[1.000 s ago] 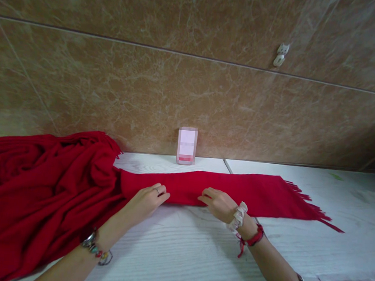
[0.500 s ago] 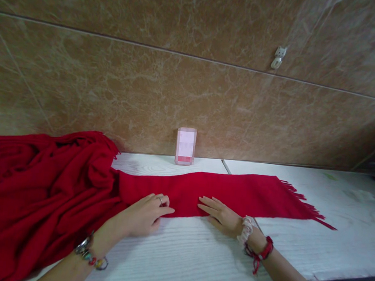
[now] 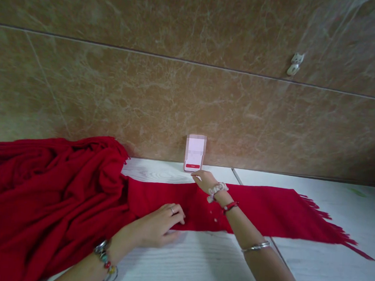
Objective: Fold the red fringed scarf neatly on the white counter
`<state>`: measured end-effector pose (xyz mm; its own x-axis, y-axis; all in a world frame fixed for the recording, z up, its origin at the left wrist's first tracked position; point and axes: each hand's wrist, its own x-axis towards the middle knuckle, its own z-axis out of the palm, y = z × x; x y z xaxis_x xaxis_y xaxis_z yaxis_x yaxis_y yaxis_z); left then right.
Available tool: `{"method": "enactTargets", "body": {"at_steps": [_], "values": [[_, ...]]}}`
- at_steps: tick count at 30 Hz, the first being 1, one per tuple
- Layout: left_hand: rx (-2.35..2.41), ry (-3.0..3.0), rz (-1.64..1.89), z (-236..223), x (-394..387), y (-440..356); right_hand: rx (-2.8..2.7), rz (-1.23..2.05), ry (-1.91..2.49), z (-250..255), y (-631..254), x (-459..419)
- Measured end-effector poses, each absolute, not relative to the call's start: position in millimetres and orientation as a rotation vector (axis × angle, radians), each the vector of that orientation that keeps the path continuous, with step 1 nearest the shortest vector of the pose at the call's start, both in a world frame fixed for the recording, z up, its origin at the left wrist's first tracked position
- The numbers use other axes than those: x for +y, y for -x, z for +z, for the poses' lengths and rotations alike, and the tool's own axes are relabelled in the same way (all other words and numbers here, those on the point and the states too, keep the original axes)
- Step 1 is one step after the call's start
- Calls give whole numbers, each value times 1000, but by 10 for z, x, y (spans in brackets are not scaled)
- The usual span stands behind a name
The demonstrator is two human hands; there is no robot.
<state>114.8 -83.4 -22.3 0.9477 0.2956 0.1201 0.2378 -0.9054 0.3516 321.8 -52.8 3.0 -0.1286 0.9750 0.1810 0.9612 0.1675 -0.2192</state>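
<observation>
A red fringed scarf [image 3: 276, 211] lies as a flat strip across the white tabletop, its tasselled end to the right. At the left, red cloth is heaped in loose folds. My left hand [image 3: 163, 226] rests open on the strip's near edge, fingers slightly bent, thumb apart, a ring on one finger. Over the strip's far edge, my right hand [image 3: 204, 180] reaches to the bottom of an upright phone [image 3: 195, 152]; it holds nothing, and its fingers are partly hidden. Whether it touches the phone I cannot tell.
Behind the white table [image 3: 176, 266] rises a brown marbled wall [image 3: 144, 106], with the phone leaning against it. A small white cat-shaped hook [image 3: 295, 64] is fixed higher up on the right. A seam [image 3: 237, 176] runs across the tabletop.
My right hand has lifted from the flat scarf and moved up and left to the phone. My left hand stays on the near edge. The view has shifted slightly.
</observation>
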Motion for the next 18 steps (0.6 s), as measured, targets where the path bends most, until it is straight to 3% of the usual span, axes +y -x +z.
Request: {"method": "enactTargets", "body": {"at_steps": [8,18], "values": [[384,-2675,211,-285,-817,-1106,-2289,157,1933,-245,-3125,-348],[424,-2671,213,-244,-847,-1122,-2306,129,1879,-128,-3164,-389]]}}
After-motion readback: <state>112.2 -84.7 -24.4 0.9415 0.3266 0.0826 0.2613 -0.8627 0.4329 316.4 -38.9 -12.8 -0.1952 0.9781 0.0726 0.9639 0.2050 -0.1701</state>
